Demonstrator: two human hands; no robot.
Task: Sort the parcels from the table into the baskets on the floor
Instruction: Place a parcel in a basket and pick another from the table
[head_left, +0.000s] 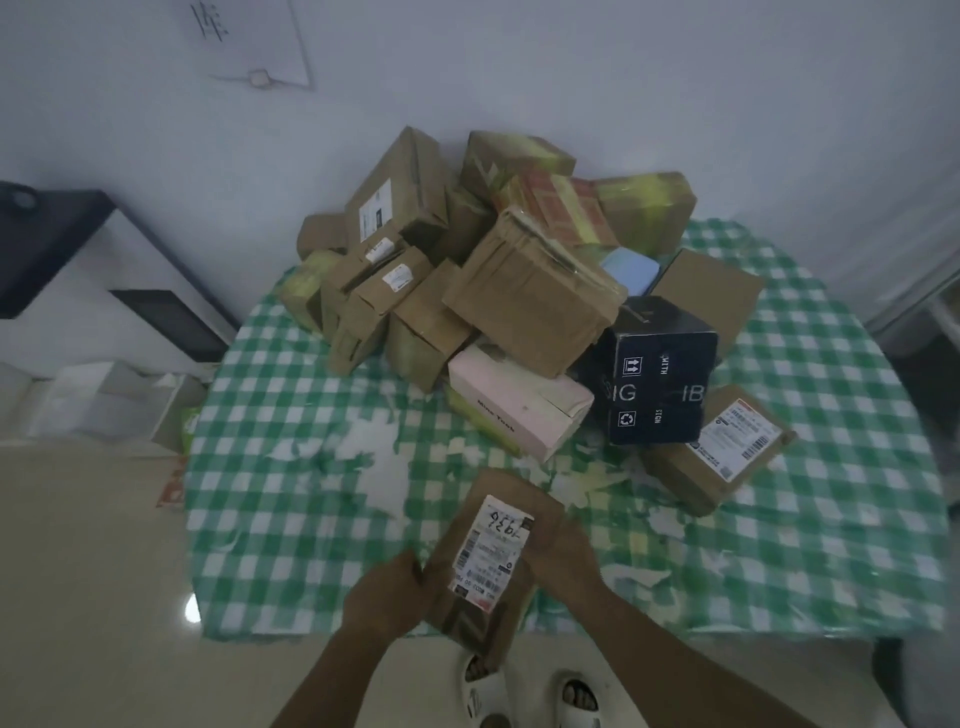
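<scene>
Brown labelled parcel (488, 561): gripped at its sides by left hand (387, 597) and right hand (563, 556), fingers curled round the edges. Held above checked counter (291, 519); piled cardboard boxes (530, 296) behind.

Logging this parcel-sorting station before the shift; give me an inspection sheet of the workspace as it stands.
Surface: table under green checked cloth, worn in white patches.
Job's things: small brown parcel, label up, held over the near edge; parcel pile at the back; baskets not seen.
Clutter: nothing seen.
Hands: left hand and right hand grip the small parcel's sides.
Cables: nothing seen.
Surroundings: white wall; pale boxes on the floor, left.
</scene>
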